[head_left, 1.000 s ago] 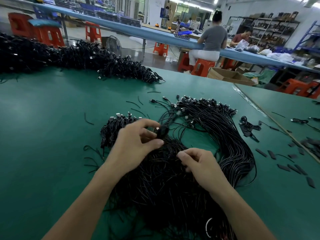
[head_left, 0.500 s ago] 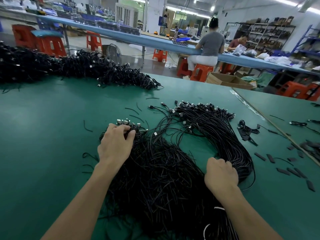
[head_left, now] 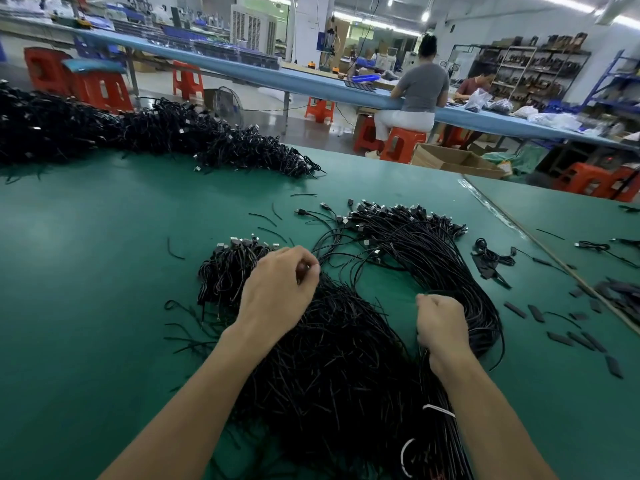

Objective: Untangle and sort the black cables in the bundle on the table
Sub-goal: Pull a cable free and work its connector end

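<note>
From the head view, the green bench [head_left: 86, 271] fills most of the scene, and the bundle of black cables [head_left: 346, 358] lies on its near middle, right under the person's forearms. It is a thick, messy mass. One arm of it curls away to the left and ends in a cluster of plugs [head_left: 242, 243]. A longer arm sweeps round to the right and back, ending in a second row of plugs [head_left: 408, 213] farther up the bench.

The left hand [head_left: 277, 289] sits on the left arm of the bundle, back upward, fingers curled in, with thumb and fingertips nipped together on thin strands that run off to the right. The right hand [head_left: 441, 327] is clenched into a fist on the inner edge of the right-hand sweep, with cable strands gathered inside it. Near the wrist a white tie [head_left: 438, 409] wraps around the cables.

Loose bits lie around the bundle: short black offcuts [head_left: 266, 218] beyond the left hand, flat black strips [head_left: 554, 337] scattered to the right, and a small coiled cable [head_left: 488, 252] just beside the right sweep. Well apart, along the far left edge of the bench, stretches a long heap of more black cables [head_left: 156, 136].

Beyond the bench, a person in a grey top [head_left: 420, 88] sits on an orange stool [head_left: 405, 143] at a long blue table [head_left: 242, 64], with a cardboard box [head_left: 450, 161] on the floor close by.
</note>
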Motion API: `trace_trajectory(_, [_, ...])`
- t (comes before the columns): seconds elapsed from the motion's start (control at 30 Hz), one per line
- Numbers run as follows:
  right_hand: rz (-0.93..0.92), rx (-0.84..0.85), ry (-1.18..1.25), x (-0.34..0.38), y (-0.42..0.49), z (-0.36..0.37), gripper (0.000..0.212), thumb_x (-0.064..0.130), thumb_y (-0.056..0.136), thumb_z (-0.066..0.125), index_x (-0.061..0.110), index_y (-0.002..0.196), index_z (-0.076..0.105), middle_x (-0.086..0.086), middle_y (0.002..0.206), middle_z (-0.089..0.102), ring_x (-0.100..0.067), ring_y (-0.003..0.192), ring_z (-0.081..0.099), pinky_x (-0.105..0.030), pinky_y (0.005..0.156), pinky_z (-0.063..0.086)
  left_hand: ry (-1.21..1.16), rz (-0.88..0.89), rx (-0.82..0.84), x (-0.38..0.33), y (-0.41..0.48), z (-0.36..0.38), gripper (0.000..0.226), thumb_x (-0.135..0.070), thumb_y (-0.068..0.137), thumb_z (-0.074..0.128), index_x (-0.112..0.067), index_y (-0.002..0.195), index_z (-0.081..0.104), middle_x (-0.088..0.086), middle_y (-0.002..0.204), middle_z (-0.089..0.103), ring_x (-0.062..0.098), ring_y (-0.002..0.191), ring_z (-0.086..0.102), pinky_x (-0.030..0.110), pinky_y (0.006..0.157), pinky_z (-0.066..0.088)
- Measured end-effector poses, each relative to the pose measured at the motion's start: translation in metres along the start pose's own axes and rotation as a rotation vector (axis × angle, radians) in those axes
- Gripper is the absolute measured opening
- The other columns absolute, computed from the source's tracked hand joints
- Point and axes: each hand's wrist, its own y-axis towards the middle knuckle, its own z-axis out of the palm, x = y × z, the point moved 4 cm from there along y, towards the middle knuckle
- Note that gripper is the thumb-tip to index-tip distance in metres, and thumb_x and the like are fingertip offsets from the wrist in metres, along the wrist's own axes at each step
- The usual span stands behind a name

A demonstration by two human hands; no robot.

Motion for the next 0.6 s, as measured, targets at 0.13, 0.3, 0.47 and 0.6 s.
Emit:
trace_trajectory(0.13, [-0.379, -0.002, -0.197, 0.027, -0.027, 0.014, 0.031, 0.021, 0.102, 0.046, 0.013, 0.079, 0.064, 0.008, 0.067, 0.057, -0.005, 0.064, 0.058, -0.019, 0.057, 0.043, -0.022, 0.016, 0.239, -0.012, -0.011, 0.020, 0.019, -0.031, 0.093, 0.067, -0.029, 0.111, 0.065, -0.017, 0.080, 0.061, -0.002, 0.073, 0.056, 0.027, 0.071, 0.055])
trace_trajectory(0.3, [-0.579, 0.144, -0.231, 0.047, -0.061, 0.041, 0.045, 0.037, 0.098, 0.054, 0.023, 0.055, 0.049, 0.010, 0.057, 0.056, -0.005, 0.054, 0.049, -0.018, 0.051, 0.031, -0.123, 0.087, 0.481, -0.036, -0.020, 0.048, 0.066, -0.015, 0.087, 0.061, -0.033, 0.146, 0.040, -0.002, 0.104, 0.071, 0.021, 0.092, 0.067, 0.043, 0.085, 0.055])
trace_trajectory(0.47, [-0.735, 0.355, -0.172, 0.053, -0.090, 0.039, 0.050, 0.040, 0.092, 0.064, 0.031, 0.047, 0.043, 0.014, 0.042, 0.041, -0.006, 0.042, 0.039, -0.018, 0.047, 0.029, -0.315, -0.115, 0.577, -0.035, -0.037, 0.068, 0.044, 0.004, 0.104, 0.035, 0.001, 0.148, 0.037, -0.006, 0.080, 0.050, -0.009, 0.063, 0.057, 0.008, 0.069, 0.046])
trace_trajectory(0.6, [-0.783, 0.447, -0.098, 0.054, -0.099, 0.028, 0.048, 0.013, 0.086, 0.066, 0.020, 0.048, 0.037, 0.011, 0.040, 0.031, -0.007, 0.039, 0.028, -0.017, 0.043, 0.023, -0.473, -0.275, 0.320, -0.043, -0.015, 0.064, 0.032, -0.036, 0.107, 0.040, -0.019, 0.117, 0.066, -0.007, 0.084, 0.064, 0.003, 0.075, 0.059, 0.032, 0.072, 0.053])
